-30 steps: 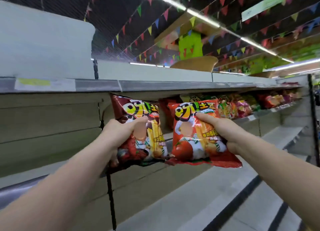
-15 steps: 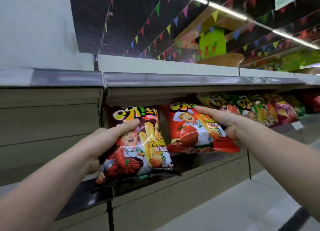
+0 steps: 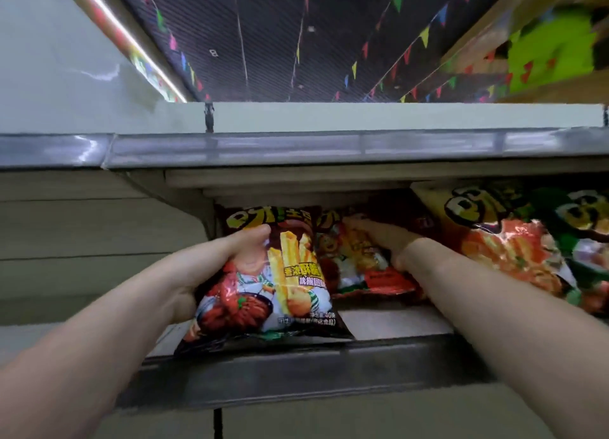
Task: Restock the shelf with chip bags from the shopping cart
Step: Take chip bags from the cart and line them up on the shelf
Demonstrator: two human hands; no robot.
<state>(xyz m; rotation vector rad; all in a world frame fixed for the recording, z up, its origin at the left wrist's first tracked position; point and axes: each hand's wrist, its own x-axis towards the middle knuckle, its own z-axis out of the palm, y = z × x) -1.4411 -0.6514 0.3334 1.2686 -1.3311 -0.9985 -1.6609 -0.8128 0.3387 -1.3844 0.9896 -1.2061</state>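
My left hand [image 3: 211, 267] grips a dark red chip bag [image 3: 276, 280] by its left side, thumb on the front. The bag stands upright at the front of the shelf [image 3: 379, 353], its bottom edge over the shelf lip. My right hand [image 3: 385, 240] reaches deeper into the shelf and holds a red chip bag [image 3: 359, 267] from above, fingers laid over its top. That bag leans back, just right of and behind the first one. The shopping cart is out of view.
Further chip bags, orange [image 3: 494, 237] and green [image 3: 580, 227], fill the shelf to the right. The upper shelf's edge [image 3: 329, 148] runs close overhead. A beige back panel [image 3: 82, 240] lies to the left. Coloured pennants hang from the dark ceiling.
Both hands have pushed their bags further into the shelf. The right bag now sits deeper beside the orange bags, and the left bag has come to the shelf front. The view has tilted up.
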